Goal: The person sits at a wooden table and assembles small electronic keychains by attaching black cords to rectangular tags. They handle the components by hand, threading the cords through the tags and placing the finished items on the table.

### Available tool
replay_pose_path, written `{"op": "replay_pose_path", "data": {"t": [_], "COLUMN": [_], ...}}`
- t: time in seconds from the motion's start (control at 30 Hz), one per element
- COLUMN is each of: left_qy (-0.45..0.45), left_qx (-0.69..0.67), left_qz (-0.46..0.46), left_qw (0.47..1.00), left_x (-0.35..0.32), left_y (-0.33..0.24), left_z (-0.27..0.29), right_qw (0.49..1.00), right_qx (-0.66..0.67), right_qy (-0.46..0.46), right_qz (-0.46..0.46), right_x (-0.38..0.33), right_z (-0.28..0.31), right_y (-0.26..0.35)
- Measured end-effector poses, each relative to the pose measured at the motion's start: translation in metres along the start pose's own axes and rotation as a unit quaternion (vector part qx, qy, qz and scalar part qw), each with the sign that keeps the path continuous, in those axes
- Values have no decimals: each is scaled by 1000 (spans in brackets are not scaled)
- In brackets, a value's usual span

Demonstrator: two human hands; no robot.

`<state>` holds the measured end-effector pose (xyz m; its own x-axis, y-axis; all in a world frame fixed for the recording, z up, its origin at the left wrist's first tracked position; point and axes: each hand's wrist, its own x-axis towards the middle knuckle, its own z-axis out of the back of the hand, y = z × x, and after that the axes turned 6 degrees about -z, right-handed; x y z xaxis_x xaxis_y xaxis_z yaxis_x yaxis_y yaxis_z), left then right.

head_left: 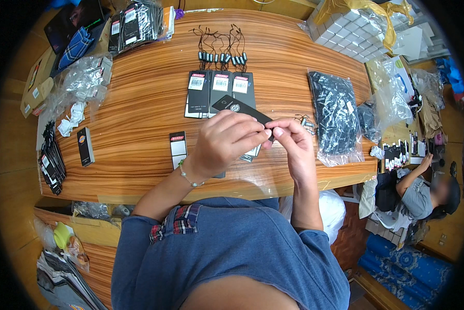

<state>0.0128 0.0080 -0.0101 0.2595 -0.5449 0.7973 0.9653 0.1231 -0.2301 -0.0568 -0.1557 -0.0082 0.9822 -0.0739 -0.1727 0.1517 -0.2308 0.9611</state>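
A long black hang tag (251, 112) slants up and left from my fingers, above the table. My left hand (222, 140) is closed, its fingertips pinching near the tag's lower end. Against them, my right hand (294, 139) grips that same end between thumb and fingers; what lies between the fingertips is too small to make out. Beyond my hands, black tags with white labels (197, 90) lie side by side, partly covered. Above them runs a row of black tag strings (221, 58) with small plastic seals. Another black-and-white tag (178, 147) lies beside my left wrist.
At right lies a clear bag of tag strings (338, 116), with loose strings (305, 123) beside it. Tag stacks (85, 146) and a fanned pile (52, 161) are at left. White boxes (348, 33) stand far right. A co-worker (423, 194) sits at right.
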Motion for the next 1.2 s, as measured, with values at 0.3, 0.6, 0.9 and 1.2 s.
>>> {"op": "replay_pose_path", "data": {"t": [0.3,0.6,0.9,1.2], "left_qy": [-13,-99,97,202], "left_qx": [-80,-296,-121,-25], "left_qz": [-3,316,439,398], "left_qw": [997,896,885,895], "left_x": [-7,-36,-90,-127], "left_y": [-2,-20,22,39], "left_z": [5,2,78,87], "right_qw": [915,956,977,977], "right_qx": [-254,145,105,84], "right_qy": [-198,-29,58,72], "right_qz": [242,254,178,182], "right_x": [3,1,-15,-17], "right_z": [5,-19,-43,-47], "right_y": [1,30,41,43]}}
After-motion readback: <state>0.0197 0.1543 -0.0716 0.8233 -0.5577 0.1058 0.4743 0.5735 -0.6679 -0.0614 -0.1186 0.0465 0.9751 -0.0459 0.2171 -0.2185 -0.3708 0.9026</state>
